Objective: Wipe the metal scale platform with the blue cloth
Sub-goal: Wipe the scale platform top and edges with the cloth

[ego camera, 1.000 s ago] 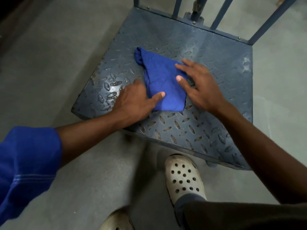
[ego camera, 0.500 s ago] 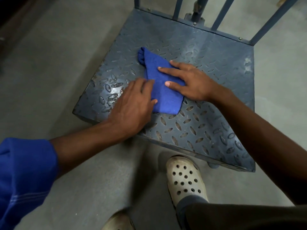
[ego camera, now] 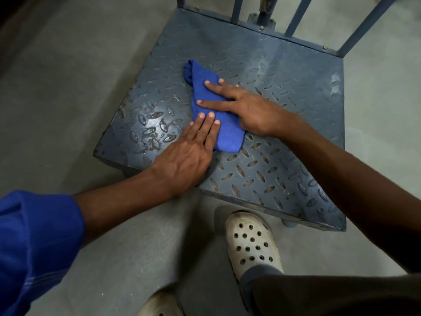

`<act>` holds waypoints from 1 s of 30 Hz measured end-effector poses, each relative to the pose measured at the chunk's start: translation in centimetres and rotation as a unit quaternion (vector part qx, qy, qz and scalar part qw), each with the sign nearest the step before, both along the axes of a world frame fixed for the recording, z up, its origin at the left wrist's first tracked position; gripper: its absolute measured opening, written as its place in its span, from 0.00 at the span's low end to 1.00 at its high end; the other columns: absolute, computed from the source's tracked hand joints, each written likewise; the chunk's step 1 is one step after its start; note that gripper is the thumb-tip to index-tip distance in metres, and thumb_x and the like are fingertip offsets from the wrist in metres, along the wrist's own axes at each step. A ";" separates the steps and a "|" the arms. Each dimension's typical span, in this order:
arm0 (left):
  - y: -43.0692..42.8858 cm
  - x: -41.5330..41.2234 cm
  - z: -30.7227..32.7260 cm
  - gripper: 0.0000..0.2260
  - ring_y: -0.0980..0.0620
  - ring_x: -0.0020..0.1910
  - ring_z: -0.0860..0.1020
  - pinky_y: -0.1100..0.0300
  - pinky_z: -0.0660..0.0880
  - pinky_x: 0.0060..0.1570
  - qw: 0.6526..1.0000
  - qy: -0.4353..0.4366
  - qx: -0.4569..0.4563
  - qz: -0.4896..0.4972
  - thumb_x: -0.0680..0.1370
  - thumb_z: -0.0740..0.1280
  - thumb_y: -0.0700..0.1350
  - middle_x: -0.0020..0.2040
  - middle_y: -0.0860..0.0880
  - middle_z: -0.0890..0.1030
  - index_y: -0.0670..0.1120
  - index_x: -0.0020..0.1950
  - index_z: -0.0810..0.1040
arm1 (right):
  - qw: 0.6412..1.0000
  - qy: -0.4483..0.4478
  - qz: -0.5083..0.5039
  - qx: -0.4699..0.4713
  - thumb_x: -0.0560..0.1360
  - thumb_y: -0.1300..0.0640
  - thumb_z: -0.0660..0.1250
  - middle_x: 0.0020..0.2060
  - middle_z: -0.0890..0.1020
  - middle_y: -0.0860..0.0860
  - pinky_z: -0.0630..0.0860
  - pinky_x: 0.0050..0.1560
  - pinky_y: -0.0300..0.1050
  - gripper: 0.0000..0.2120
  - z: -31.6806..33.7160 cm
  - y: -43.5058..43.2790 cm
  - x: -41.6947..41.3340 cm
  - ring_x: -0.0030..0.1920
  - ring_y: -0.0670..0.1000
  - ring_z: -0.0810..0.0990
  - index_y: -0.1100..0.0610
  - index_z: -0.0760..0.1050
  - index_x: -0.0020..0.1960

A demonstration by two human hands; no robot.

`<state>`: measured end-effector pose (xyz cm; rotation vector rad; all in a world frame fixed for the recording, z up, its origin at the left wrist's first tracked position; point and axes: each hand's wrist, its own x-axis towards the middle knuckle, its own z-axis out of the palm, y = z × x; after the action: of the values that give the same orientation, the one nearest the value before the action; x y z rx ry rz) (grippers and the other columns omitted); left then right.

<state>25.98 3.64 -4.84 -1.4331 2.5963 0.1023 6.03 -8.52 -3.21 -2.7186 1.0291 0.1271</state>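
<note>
The metal scale platform [ego camera: 284,92] is a blue-grey checker plate low on the floor. A folded blue cloth [ego camera: 227,133] lies on its middle left part. My right hand [ego camera: 246,106] lies flat across the cloth with fingers spread, pointing left. My left hand [ego camera: 189,153] rests flat on the plate at the cloth's left edge, fingertips on the cloth. Neither hand grips the cloth; both press on it. A shiny patch on the plate [ego camera: 150,128] shows left of the cloth.
Blue metal upright bars [ego camera: 293,21] rise from the platform's far edge. Grey concrete floor [ego camera: 68,87] surrounds the scale. My white perforated clog [ego camera: 250,242] stands just in front of the platform's near edge, and a second shoe [ego camera: 159,304] is at the bottom.
My right hand has slid left over the cloth and now covers its middle. My left hand has opened flat and moved its fingertips up onto the cloth's left edge.
</note>
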 end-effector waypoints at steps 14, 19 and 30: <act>0.0 0.6 -0.6 0.38 0.34 0.85 0.41 0.47 0.39 0.82 1.000 -0.003 -0.029 0.004 0.73 0.29 0.46 0.84 0.31 0.41 0.33 0.83 0.37 | 0.996 -0.066 -0.056 0.027 0.86 0.47 0.58 0.84 0.54 0.51 0.55 0.83 0.58 0.23 -0.5 0.3 0.6 0.84 0.58 0.53 0.41 0.63 0.81; -0.1 0.6 0.1 0.35 0.36 0.85 0.39 0.48 0.40 0.83 1.000 0.004 -0.006 0.003 0.79 0.43 0.44 0.84 0.33 0.38 0.34 0.82 0.34 | 0.991 -0.097 -0.091 0.005 0.86 0.51 0.61 0.83 0.60 0.50 0.59 0.81 0.48 0.22 -0.8 0.9 1.1 0.82 0.54 0.60 0.43 0.68 0.79; -1.5 1.6 0.8 0.34 0.43 0.86 0.44 0.48 0.64 0.81 0.999 0.046 0.026 0.008 0.81 0.50 0.38 0.87 0.39 0.43 0.38 0.85 0.41 | 0.961 -0.202 -0.160 -0.096 0.78 0.66 0.65 0.72 0.77 0.54 0.72 0.72 0.42 0.23 -3.3 1.4 2.0 0.71 0.55 0.78 0.50 0.80 0.70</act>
<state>27.54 2.09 -4.05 -1.4639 2.6330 0.2422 8.05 -7.13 -6.48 -2.5307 1.3792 -0.5860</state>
